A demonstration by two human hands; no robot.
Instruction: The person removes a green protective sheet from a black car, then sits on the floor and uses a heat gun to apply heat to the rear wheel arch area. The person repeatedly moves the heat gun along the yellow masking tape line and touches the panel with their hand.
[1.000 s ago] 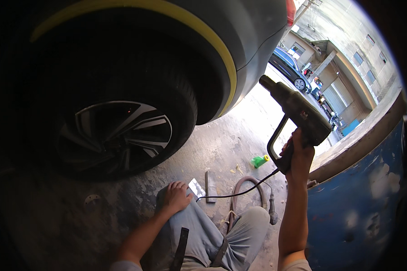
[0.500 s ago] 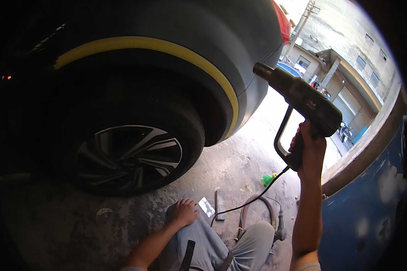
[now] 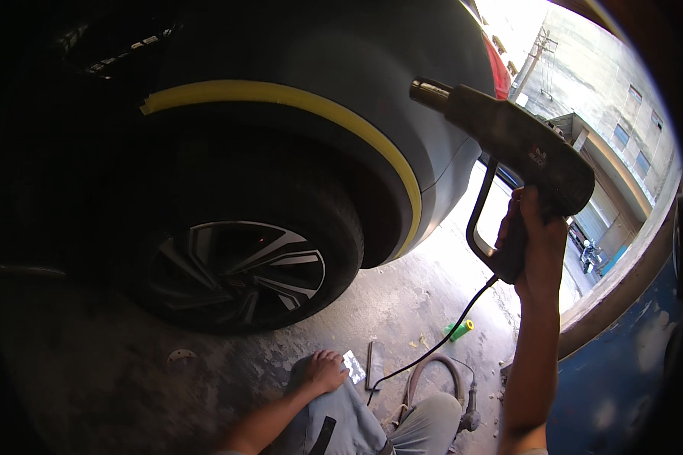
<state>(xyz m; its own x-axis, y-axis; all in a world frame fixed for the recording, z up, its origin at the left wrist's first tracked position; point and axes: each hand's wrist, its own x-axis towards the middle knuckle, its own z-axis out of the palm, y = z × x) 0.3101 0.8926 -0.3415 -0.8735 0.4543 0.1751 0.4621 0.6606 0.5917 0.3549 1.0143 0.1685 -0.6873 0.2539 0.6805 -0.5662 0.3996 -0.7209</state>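
Note:
My right hand point(image 3: 537, 235) grips the handle of a dark heat gun point(image 3: 520, 144), held up at the right. Its metal nozzle points left toward the grey rear body panel of a car point(image 3: 432, 144); a gap between them cannot be judged. A black cord point(image 3: 440, 345) runs down from the handle to the floor. Yellow masking tape point(image 3: 311, 102) follows the wheel arch edge, its left end ragged. Resting on my knee, my left hand point(image 3: 326, 371) holds nothing, its fingers lying over the trouser cloth.
Below the arch sits the car's wheel point(image 3: 258, 265). On the floor lie a green bottle with a yellow end point(image 3: 460, 330), a dark flat bar point(image 3: 373, 364), a white packet point(image 3: 353, 367) and a corded tool with a hose point(image 3: 469, 417). A scuffed blue panel point(image 3: 622, 379) stands at right.
My view has shifted, so the car sits lower and further right. The heat gun's nozzle has come further left over the grey panel. My left hand stays on my knee.

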